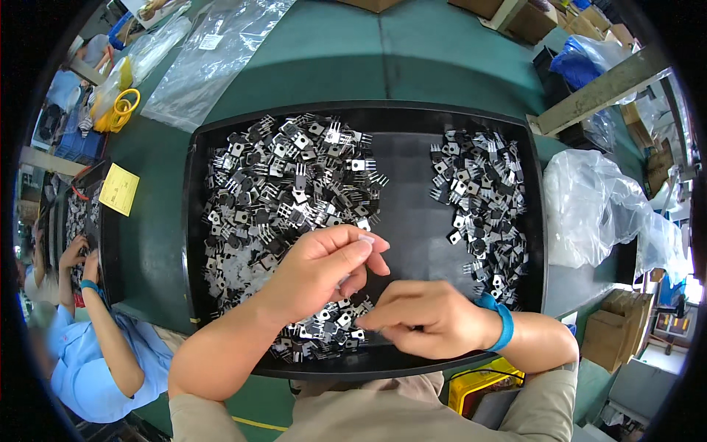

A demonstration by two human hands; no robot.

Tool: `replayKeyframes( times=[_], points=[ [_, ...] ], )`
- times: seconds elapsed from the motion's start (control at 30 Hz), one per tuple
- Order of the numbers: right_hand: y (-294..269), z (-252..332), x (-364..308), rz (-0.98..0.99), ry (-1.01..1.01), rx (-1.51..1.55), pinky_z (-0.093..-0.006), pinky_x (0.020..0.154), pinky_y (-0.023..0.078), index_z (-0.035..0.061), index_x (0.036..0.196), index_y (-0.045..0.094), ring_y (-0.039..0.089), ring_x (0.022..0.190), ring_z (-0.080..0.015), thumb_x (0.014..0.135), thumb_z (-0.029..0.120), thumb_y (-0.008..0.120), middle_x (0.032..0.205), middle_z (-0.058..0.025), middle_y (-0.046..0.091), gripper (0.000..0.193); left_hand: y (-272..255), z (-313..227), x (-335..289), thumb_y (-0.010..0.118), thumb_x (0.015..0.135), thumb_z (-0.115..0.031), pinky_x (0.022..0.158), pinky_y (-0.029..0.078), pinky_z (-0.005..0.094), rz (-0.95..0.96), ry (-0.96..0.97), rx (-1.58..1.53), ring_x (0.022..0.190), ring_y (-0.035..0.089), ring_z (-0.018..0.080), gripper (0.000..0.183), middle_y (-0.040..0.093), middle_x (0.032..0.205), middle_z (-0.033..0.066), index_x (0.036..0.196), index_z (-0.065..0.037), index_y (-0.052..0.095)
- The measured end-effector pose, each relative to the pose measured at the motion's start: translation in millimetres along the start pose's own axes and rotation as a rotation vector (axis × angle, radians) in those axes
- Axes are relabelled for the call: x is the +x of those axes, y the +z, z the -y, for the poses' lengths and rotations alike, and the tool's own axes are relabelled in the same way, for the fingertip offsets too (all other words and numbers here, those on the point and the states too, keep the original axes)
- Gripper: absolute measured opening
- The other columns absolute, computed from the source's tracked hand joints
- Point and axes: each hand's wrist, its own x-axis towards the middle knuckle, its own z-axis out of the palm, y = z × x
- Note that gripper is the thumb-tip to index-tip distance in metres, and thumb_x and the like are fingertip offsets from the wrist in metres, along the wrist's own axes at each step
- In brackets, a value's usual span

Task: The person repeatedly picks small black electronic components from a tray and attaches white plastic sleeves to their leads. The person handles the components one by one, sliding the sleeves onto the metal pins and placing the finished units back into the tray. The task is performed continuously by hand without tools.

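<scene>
Many three-legged transistors with black bodies and silver tabs lie in a wide black tray point(409, 243). The larger transistor heap point(287, 169) fills the left side, and a smaller transistor heap point(486, 206) lies along the right. Over the lower part of the left heap, my left hand point(324, 265) is closed, thumb pressed to the bent fingers; whatever it may hold is hidden. My right hand point(434, 317), with a blue band at the wrist, is curled just to its right, fingertips beside the front transistors. Its fingers are drawn together, and I cannot make out anything in them.
Clear plastic bags lie at the far left point(213, 59) and right point(589, 206) of the green table point(434, 66). A yellow paper tag point(118, 189) lies left. A person in blue point(110, 353) works at another tray. A yellow bin point(471, 383) sits below the front edge.
</scene>
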Motion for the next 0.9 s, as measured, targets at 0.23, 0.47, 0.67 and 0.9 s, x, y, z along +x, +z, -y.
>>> replayKeyframes(
  times=[0.23,0.47,0.67,0.9],
  points=[
    [-14.4,7.4,0.7,-0.436,-0.049,-0.307,-0.0294,0.059,0.051,0.0004,0.098,0.063,0.065,0.066,-0.0237,0.077,-0.005,0.066,0.082,-0.0128,0.065,0.022,5.7,4.7,-5.4,0.057,0.095,-0.011,0.062,0.045,0.0199,0.007,-0.038,0.237,0.072,0.055,0.0041,0.021,0.067,0.09,0.0047,0.11,0.002,0.062],
    [-7.5,2.3,4.7,-0.515,-0.079,-0.363,-0.0279,0.057,0.05,-0.0011,0.1,0.064,0.064,0.063,-0.0214,0.078,-0.008,0.063,0.08,-0.0129,0.066,0.023,9.0,11.0,-5.5,0.06,0.092,-0.008,0.071,0.049,0.0229,0.03,0.037,0.373,0.082,0.06,0.0071,0.017,0.068,0.091,0.006,0.104,0.002,0.065],
    [-4.2,-3.0,5.8,-0.515,-0.079,-0.349,-0.0284,0.056,0.051,-0.0007,0.1,0.064,0.065,0.063,-0.0224,0.078,-0.008,0.064,0.079,-0.0129,0.066,0.023,8.7,12.0,-6.3,0.062,0.091,-0.009,0.063,0.046,0.0221,0.016,0.073,0.434,0.073,0.057,0.0048,0.015,0.068,0.084,0.0044,0.1,0.002,0.067],
    [-1.4,-4.8,6.1,-0.502,-0.071,-0.318,-0.0293,0.057,0.052,-0.0008,0.1,0.064,0.065,0.064,-0.0236,0.078,-0.008,0.064,0.08,-0.0129,0.066,0.023,8.7,11.1,-6.6,0.063,0.09,-0.011,0.056,0.042,0.0228,0.008,0.087,0.506,0.065,0.051,0.0036,0.014,0.063,0.073,0.0015,0.095,0.001,0.068]
  ],
)
